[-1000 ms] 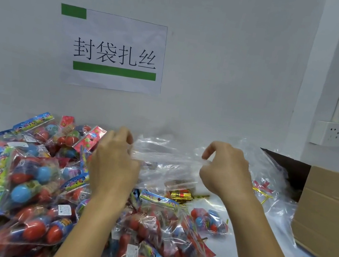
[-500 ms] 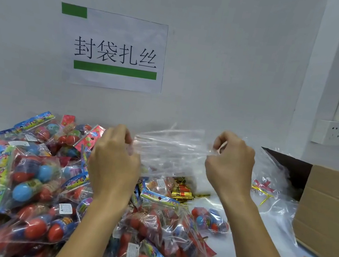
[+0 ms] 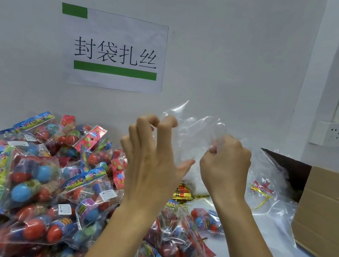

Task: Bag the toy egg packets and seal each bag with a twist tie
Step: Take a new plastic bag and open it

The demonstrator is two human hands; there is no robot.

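Both hands are raised in the middle of the scene with one empty clear bag [image 3: 191, 136] between them. The left hand [image 3: 150, 161] has its fingers hooked over the bag's left edge with the thumb spread out below; whether they clamp the film or merely catch it cannot be told. The right hand [image 3: 224, 166] is curled tight, pinching the bag's right edge at the fingertips. The bag holds nothing as yet, and its mouth appears to be in the course of being worked apart (a judgement, since the film is nearly invisible against the wall). The toy egg packets [image 3: 39, 185] lie heaped on the near left of the table [image 3: 260, 249], with a few more loose to the right of the forearms [image 3: 205, 220]. A bundle of gold twist ties [image 3: 182, 193] lies behind the hands, near the wall. To the far right, a large clear sack [image 3: 272, 200] lies beside a cardboard box [image 3: 333, 212] and shows some red and gold items, too small to identify. For this bag, filling and tying both remain; judging by the heap, most of the job is outstanding.
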